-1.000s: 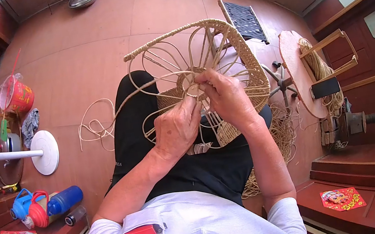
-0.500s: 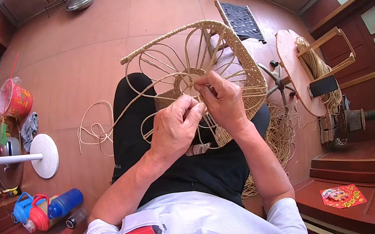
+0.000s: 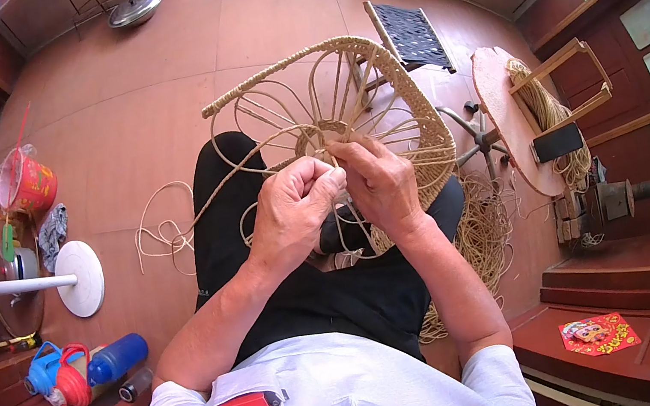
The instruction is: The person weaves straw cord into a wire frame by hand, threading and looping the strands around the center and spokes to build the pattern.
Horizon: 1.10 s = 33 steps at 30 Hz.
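Observation:
A half-woven frame of tan cord rests over my lap, with thin strands radiating from a small woven ring. At the ring's near side my left hand pinches a strand between thumb and forefinger. My right hand touches it fingertip to fingertip and pinches cord too. Part of the ring and the held strands are hidden behind my fingers. One loose cord runs left from the ring, over my dark trouser leg, to loops on the floor.
Coiled cord lies on the floor right of my leg. Beyond it stand a round table holding a phone, and a black-seated stool. On the left are a white-based fan, bottles and a red bucket.
Both hands have drawn slightly toward me from the ring, and their fingertips have come together. The woven frame has shifted a little to the left in view.

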Available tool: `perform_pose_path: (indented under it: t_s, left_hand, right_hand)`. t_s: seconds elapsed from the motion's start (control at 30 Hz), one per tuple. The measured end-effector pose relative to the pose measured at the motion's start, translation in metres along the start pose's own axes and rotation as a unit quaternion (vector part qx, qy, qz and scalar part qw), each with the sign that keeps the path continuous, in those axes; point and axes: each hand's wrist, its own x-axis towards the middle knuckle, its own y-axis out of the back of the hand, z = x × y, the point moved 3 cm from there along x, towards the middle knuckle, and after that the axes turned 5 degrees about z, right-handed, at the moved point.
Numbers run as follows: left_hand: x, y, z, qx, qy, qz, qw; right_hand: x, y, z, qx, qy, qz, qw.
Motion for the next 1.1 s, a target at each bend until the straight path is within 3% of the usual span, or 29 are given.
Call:
perform_pose_path:
  t_s: [0.1, 0.17, 0.33, 0.47, 0.6, 0.67, 0.73, 0.77, 0.87, 0.9, 0.93, 0.97, 1.03, 1.1]
  left_hand:
    - [-0.006, 0.004, 0.001, -0.065, 0.032, -0.004, 0.997]
    - [-0.014, 0.02, -0.006, 0.018, 0.006, 0.008, 1.0]
    - [-0.068, 0.104, -0.017, 0.283, 0.073, 0.05, 0.955]
    - [-0.134, 0.234, -0.055, 0.559, 0.157, 0.09, 0.809]
    - [-0.264, 0.423, -0.115, 0.675, 0.214, 0.131, 0.694]
    - [-0.333, 0.497, -0.122, 0.741, 0.264, 0.136, 0.602]
    - [-0.389, 0.582, -0.136, 0.697, 0.396, 0.172, 0.573]
    - [-0.377, 0.605, -0.153, 0.695, 0.394, 0.175, 0.576]
    - [-0.357, 0.635, -0.201, 0.635, 0.549, 0.111, 0.531]
    - [-0.309, 0.604, -0.208, 0.632, 0.55, 0.11, 0.535]
    - [-0.264, 0.553, -0.181, 0.564, 0.262, 0.222, 0.751]
    - [-0.211, 0.472, -0.146, 0.623, 0.167, 0.236, 0.727]
    - [-0.127, 0.306, -0.078, 0.428, 0.033, 0.258, 0.866]
    - [-0.092, 0.188, -0.03, 0.379, -0.032, 0.201, 0.903]
  right_hand:
    - [0.0, -0.001, -0.004, -0.024, -0.006, 0.007, 1.0]
    - [0.0, -0.003, -0.003, -0.032, -0.009, 0.015, 0.999]
    - [0.002, -0.007, -0.007, -0.048, -0.052, 0.025, 0.997]
    - [0.0, -0.012, -0.003, -0.029, -0.062, 0.064, 0.996]
    - [0.001, -0.015, -0.005, -0.027, -0.06, 0.057, 0.996]
    - [0.003, -0.015, -0.003, -0.015, -0.045, 0.052, 0.998]
    - [0.003, -0.015, -0.001, -0.013, -0.055, 0.052, 0.997]
    - [0.003, -0.017, -0.001, -0.004, -0.062, 0.044, 0.997]
    - [0.006, -0.019, -0.001, -0.003, -0.07, 0.043, 0.997]
    - [0.006, -0.018, -0.001, 0.0, -0.078, 0.039, 0.996]
    - [0.006, -0.018, -0.002, -0.002, -0.074, 0.035, 0.997]
    - [0.006, -0.016, -0.002, -0.001, -0.075, 0.042, 0.996]
    - [0.007, -0.015, -0.004, -0.003, -0.068, 0.039, 0.997]
    - [0.007, -0.013, -0.005, -0.009, -0.088, 0.042, 0.995]
